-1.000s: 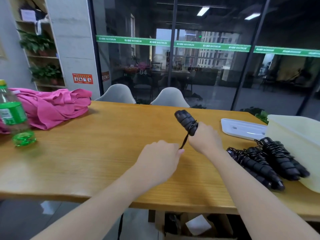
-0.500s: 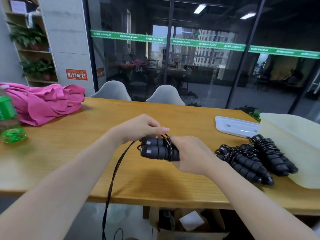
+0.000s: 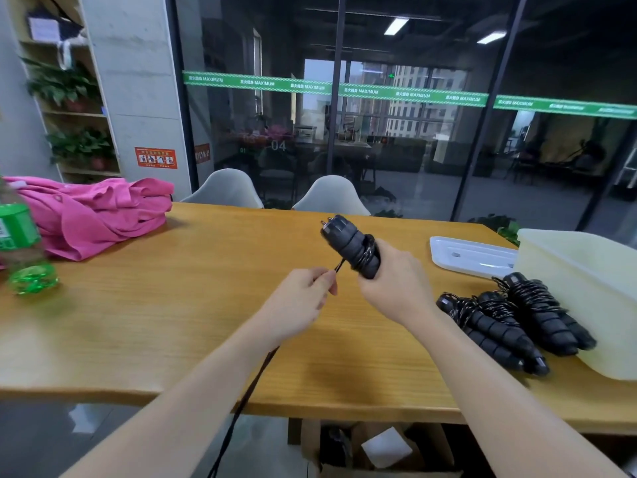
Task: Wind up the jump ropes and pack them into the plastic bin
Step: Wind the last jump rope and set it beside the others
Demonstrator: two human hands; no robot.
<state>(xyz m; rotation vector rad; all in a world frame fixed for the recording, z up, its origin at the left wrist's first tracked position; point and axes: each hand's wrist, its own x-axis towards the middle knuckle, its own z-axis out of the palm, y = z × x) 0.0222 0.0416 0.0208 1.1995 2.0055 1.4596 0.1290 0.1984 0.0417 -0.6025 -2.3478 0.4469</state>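
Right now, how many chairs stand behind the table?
2: one pale chair behind the table's far edge, another chair just to its right. Only their backs show.

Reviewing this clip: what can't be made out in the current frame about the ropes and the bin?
- Plastic bin, head view: its right part is cut off by the frame edge; its inside is not visible.
- Cord: its free end drops below the table edge, out of frame.
- Handles: lower ends hidden inside the right hand.
- Wound ropes: the count is unclear because they overlap.
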